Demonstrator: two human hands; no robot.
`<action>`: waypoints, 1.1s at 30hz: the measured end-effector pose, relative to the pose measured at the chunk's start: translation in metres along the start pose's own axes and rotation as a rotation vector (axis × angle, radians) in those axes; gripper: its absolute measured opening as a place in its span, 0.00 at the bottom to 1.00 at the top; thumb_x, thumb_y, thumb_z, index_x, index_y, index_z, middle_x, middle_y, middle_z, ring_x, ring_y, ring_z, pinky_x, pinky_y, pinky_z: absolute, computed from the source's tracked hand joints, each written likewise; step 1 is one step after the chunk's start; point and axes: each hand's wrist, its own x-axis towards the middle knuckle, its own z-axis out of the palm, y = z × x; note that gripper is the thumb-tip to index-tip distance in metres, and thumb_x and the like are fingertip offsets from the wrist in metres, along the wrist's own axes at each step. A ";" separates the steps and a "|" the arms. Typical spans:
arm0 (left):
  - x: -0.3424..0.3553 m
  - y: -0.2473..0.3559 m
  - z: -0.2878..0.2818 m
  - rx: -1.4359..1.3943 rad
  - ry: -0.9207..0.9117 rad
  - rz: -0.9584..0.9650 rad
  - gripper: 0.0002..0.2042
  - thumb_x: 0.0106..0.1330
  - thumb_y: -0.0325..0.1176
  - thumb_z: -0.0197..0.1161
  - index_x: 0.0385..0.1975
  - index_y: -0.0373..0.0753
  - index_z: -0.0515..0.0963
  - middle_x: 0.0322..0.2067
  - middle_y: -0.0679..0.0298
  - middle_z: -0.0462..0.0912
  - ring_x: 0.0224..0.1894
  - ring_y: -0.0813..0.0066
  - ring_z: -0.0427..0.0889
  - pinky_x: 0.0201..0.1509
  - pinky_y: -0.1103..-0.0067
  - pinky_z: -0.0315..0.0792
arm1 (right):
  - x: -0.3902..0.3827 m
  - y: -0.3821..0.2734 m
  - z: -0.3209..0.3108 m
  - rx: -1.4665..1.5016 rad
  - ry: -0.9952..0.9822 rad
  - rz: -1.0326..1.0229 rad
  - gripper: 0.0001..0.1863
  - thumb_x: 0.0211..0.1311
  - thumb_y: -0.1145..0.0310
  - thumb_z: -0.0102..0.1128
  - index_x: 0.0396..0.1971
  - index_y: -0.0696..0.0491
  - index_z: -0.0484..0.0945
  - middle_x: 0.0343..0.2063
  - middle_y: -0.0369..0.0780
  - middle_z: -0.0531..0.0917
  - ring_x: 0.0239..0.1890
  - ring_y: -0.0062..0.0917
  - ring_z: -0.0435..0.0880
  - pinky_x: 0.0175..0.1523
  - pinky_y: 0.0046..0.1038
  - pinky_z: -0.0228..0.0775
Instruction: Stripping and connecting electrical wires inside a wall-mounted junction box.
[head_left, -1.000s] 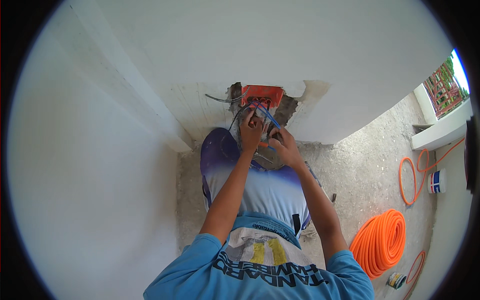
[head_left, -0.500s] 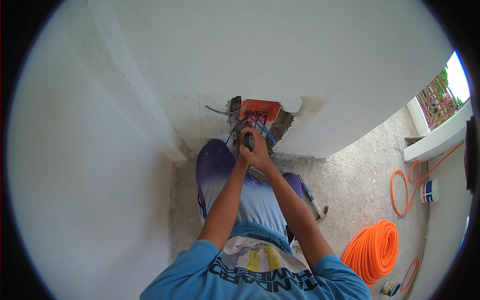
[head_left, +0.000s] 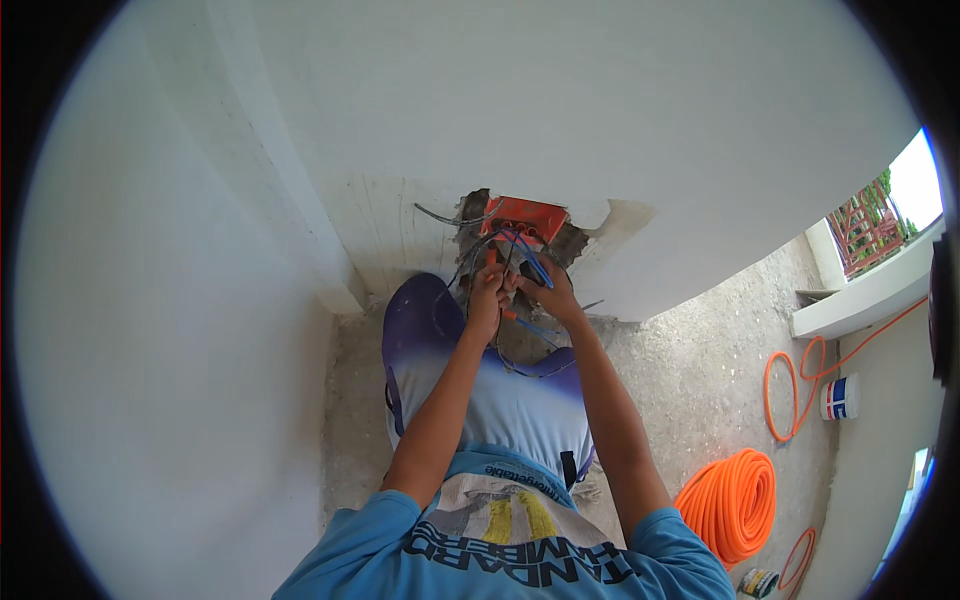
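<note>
An orange wall box (head_left: pixel 527 216) sits in a rough hole low in the white wall, with blue and grey wires (head_left: pixel 528 258) spilling out of it. My left hand (head_left: pixel 489 296) is closed around a dark-handled tool with an orange part, held at the wires just below the box. My right hand (head_left: pixel 545 292) pinches the wire bundle beside it, the two hands touching. A loose grey wire (head_left: pixel 440 215) sticks out to the left of the box. My knees in blue-white shorts are below the hands.
A white wall corner (head_left: pixel 330 290) juts out at left. On the rough concrete floor lie a coil of orange conduit (head_left: pixel 735 500), a thinner orange loop (head_left: pixel 790 390), a small white-blue tub (head_left: pixel 840 397) and a small roll (head_left: pixel 760 582). A window ledge (head_left: pixel 860 295) is at right.
My view has drifted a little. Both hands stayed at the wires under the orange box, coming closer together, the left hand now gripping the tool against the bundle.
</note>
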 end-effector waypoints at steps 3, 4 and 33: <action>0.000 -0.002 0.009 0.027 -0.015 -0.036 0.07 0.69 0.32 0.50 0.42 0.40 0.72 0.24 0.75 0.69 0.20 0.90 0.59 0.22 0.87 0.56 | 0.004 0.045 -0.005 0.114 0.063 -0.072 0.21 0.51 0.65 0.70 0.42 0.59 0.74 0.32 0.36 0.79 0.34 0.16 0.75 0.39 0.22 0.69; 0.001 -0.003 0.007 0.031 -0.028 -0.053 0.09 0.70 0.32 0.50 0.45 0.40 0.73 0.22 0.77 0.65 0.20 0.90 0.58 0.22 0.87 0.55 | 0.004 0.052 -0.007 0.109 0.056 -0.066 0.21 0.51 0.65 0.70 0.42 0.59 0.74 0.32 0.36 0.79 0.34 0.16 0.75 0.39 0.22 0.69; 0.017 -0.022 -0.003 1.073 0.033 0.324 0.20 0.69 0.28 0.50 0.59 0.30 0.61 0.41 0.57 0.77 0.44 0.71 0.78 0.46 0.74 0.71 | -0.002 0.008 -0.033 -0.317 -0.152 0.065 0.17 0.49 0.72 0.63 0.40 0.59 0.78 0.26 0.37 0.80 0.29 0.18 0.77 0.36 0.23 0.68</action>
